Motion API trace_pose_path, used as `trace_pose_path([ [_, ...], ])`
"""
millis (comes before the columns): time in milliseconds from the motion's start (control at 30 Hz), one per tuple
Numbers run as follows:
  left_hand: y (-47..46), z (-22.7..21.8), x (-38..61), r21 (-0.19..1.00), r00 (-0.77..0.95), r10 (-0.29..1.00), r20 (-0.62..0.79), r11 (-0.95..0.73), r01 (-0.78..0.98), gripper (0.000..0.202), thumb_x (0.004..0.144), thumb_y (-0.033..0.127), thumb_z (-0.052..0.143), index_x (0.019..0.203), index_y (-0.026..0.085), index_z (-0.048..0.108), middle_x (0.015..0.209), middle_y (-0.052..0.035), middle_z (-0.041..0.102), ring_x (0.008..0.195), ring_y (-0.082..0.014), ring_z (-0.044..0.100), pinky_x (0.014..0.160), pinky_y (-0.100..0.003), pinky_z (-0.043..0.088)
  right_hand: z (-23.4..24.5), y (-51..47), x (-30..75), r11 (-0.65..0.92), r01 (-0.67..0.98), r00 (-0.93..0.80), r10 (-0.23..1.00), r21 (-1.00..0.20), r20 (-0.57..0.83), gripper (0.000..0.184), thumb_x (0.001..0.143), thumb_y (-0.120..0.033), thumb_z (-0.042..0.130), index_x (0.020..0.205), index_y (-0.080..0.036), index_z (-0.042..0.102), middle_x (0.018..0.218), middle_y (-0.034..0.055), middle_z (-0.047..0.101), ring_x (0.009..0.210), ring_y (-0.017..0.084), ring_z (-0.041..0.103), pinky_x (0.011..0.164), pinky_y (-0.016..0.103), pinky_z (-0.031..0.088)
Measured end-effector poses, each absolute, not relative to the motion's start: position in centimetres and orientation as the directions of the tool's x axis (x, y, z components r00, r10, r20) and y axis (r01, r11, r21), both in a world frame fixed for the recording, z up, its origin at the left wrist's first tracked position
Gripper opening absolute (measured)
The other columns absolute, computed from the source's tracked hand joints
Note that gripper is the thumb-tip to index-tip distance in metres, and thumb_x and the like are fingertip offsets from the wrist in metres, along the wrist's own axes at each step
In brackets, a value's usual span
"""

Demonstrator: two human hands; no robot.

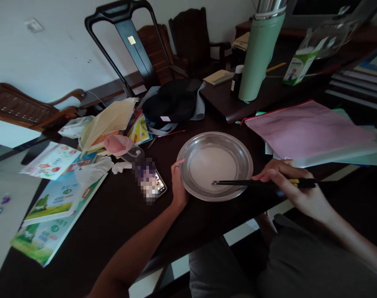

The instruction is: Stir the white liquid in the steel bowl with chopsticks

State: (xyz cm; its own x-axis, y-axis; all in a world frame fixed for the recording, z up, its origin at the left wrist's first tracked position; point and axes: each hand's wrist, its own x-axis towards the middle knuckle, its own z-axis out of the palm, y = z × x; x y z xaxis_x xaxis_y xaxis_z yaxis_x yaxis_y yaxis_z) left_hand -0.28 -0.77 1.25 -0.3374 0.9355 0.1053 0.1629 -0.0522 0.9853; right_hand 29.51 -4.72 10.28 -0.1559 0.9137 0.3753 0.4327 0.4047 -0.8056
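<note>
- Two grips are at work near your edge of the desk (114,219). Your right grip (286,180) is closed on a pair of black chopsticks (238,182), which point leftward over the rim.
- Your left grip (178,188) is closed against the left side of the metal bowl (245,163), a fingertip up at the rim; you cannot tell from here what any fingers underneath are doing.
- The metal bowl sits upright on the desk in front of you, between both grips, with milky white liquid (213,163) in its bottom. The chopstick tips are close together, at the near part of that liquid.
- Judging by this, you are at the stirring step: one grip braces, the other works the tips. Small lumps would be too fine to make out.
- Your next move calls for a firm left hold and a low, even sweep around the bottom, gentle enough that nothing slops over the rim.
- Just left of your left grip lies a lit phone (161,187), so mind drips there.
- Beyond your right grip lies a pink folder (303,132); behind the bowl rests a black bag (172,99).
- Farther off, a green flask (259,58) stands well apart from your stirring.
</note>
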Motion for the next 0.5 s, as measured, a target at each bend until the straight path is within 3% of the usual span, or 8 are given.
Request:
trace_pose_path([
  [233, -0.8, 1.2, -0.2, 0.992, -0.344, 0.934, 0.097, -0.064, 0.106, 0.049, 0.101, 0.066, 0.043, 0.116, 0.026, 0.067, 0.125, -0.0061, 0.066, 0.121, -0.0229, 0.061, 0.11, -0.038, 0.047, 7.9, -2.7, 27.0, 0.498, 0.454, -0.281, 0.867, -0.739, 0.412, 0.025, 0.104, -0.044, 0.059, 0.09, -0.029, 0.074, 0.093, 0.0014, 0.082, 0.084, 0.023, 0.075, 0.084, 0.045, 0.047],
  [367, -0.8, 1.1, -0.2, 0.994, -0.347, 0.934, 0.079, -0.049, 0.095, 0.053, 0.1, 0.069, 0.043, 0.117, 0.026, 0.066, 0.125, -0.0063, 0.065, 0.121, -0.0233, 0.061, 0.11, -0.037, 0.047, 7.4, -2.3, 27.1, 0.502, 0.49, -0.221, 0.862, -0.713, 0.455, 0.02, 0.104, -0.041, 0.06, 0.094, -0.03, 0.073, 0.1, 0.0017, 0.083, 0.086, 0.023, 0.074, 0.084, 0.046, 0.044],
  [500, -0.7, 1.0, -0.3, 0.99, -0.343, 0.934, 0.1, -0.058, 0.129, 0.05, 0.101, 0.067, 0.041, 0.117, 0.027, 0.066, 0.126, -0.0063, 0.065, 0.124, -0.0235, 0.06, 0.113, -0.038, 0.045, 8.2, -2.9, 28.7, 0.45, 0.572, -0.099, 0.868, -0.686, 0.487, 0.021, 0.103, -0.037, 0.061, 0.088, -0.028, 0.073, 0.091, 0.0012, 0.081, 0.08, 0.023, 0.072, 0.085, 0.045, 0.039],
])
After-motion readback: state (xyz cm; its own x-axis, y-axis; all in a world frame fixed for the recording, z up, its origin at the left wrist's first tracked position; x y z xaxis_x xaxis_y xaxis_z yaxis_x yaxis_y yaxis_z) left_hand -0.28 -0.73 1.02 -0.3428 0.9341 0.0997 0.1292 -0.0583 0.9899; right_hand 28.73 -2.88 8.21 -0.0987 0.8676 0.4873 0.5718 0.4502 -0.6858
